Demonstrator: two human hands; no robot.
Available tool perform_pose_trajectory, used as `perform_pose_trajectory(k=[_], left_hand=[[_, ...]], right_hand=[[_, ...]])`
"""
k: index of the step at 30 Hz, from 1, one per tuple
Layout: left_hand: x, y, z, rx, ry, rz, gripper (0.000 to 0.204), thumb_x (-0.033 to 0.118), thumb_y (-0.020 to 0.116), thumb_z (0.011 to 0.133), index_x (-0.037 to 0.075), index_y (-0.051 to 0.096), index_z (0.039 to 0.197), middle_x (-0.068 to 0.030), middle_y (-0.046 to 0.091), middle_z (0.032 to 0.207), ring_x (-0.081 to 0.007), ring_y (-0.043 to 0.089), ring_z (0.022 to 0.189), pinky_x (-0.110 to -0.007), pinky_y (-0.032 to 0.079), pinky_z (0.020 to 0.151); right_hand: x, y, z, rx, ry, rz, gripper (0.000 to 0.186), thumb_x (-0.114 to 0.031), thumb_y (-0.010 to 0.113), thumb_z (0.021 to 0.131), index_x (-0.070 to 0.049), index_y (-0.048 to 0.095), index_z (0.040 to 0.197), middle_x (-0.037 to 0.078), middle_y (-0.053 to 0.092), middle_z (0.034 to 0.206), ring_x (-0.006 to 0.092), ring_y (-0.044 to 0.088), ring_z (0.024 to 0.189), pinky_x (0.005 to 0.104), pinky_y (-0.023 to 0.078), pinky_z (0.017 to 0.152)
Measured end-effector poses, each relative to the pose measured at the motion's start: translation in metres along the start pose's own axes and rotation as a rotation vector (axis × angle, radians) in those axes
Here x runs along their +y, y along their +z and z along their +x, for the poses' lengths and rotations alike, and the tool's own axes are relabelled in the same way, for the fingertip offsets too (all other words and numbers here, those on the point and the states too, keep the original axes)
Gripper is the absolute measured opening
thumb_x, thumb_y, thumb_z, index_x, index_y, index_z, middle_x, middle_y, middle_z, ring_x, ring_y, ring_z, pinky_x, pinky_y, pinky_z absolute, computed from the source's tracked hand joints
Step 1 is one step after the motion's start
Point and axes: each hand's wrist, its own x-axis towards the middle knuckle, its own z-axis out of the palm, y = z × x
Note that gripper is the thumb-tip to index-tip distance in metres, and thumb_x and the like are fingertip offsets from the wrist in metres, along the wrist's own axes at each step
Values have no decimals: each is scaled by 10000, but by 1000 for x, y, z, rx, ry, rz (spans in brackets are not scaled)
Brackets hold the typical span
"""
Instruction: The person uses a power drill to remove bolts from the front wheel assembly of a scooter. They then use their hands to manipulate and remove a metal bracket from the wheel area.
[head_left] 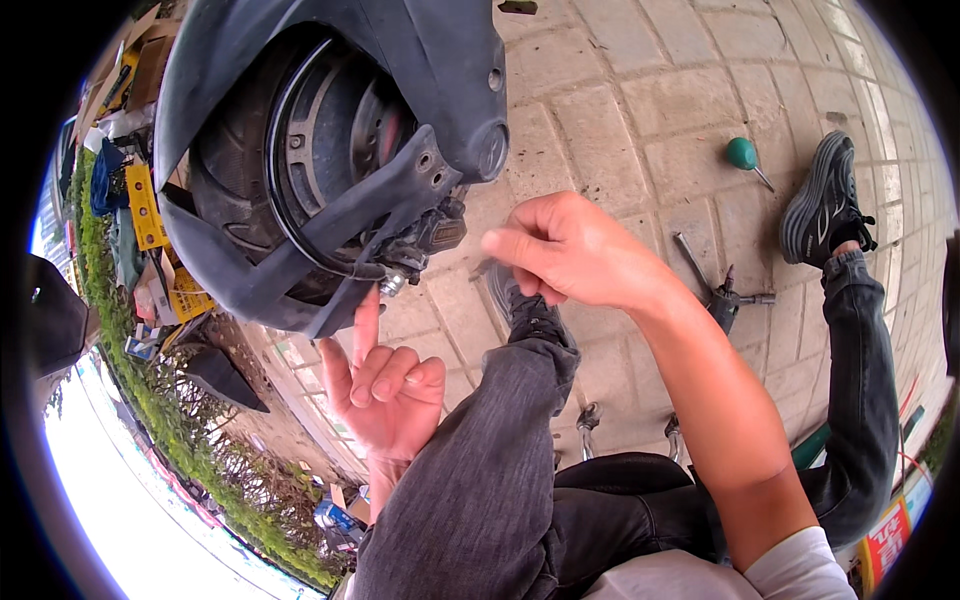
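Observation:
The dark grey plastic rear body of a two-wheeled vehicle [450, 70] surrounds a tyre and hub wheel [230, 170] at upper left. Below the wheel sits a black clamp-like part [437, 232] with a silver bolt [393, 285]. My left hand [390, 390] is palm up under it, index finger raised against the lower edge by that bolt, other fingers curled, holding nothing visible. My right hand [550, 250] hangs just right of the black part, apart from it, fingers curled and thumb bent over; what they hold, if anything, is hidden.
My legs and shoes [820, 190] rest on tan pavers [650, 90]. A green-handled screwdriver [741, 154], a power tool [727, 305], a metal bar [690, 260] and wrenches [590, 425] lie around. Cardboard, yellow cases [148, 205] and a hedge [200, 450] line the left side.

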Motion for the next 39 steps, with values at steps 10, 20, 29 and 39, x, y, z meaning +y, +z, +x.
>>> perform_pose_trajectory(k=[10, 20, 29, 39], left_hand=[[-1, -2, 1, -70, -13, -12, 698, 520, 341, 1052, 57, 233, 1563, 87, 590, 612, -92, 596, 735, -330, 411, 809], [-2, 6, 0, 54, 4, -17, 719, 566, 355, 1039, 112, 212, 1577, 137, 493, 524, -45, 538, 629, -338, 421, 766], [1, -2, 2, -111, -39, -4, 704, 544, 298, 1052, 104, 167, 1586, 83, 595, 626, -91, 597, 739, -347, 407, 836], [1, -2, 3, -48, -32, 1, 708, 542, 350, 1045, 100, 199, 1577, 97, 555, 581, -88, 582, 702, -351, 407, 819]], right_hand=[[-1, 43, 18, -187, 121, 1180, 210, -186, 621, 977, -64, 620, 1148, -26, 488, 636, 70, 419, 491, 246, 335, 431], [8, 48, 40, -407, -2, 1211, 68, -146, 647, 966, -109, 590, 966, -40, 432, 558, 53, 330, 421, 229, 238, 385], [9, 52, 54, -226, -140, 997, 193, -188, 700, 942, -30, 598, 899, -10, 484, 552, 59, 355, 435, 239, 251, 406], [-4, 57, 43, -60, -149, 913, 177, -110, 724, 896, 18, 606, 863, 7, 511, 573, 67, 394, 457, 242, 263, 426]])
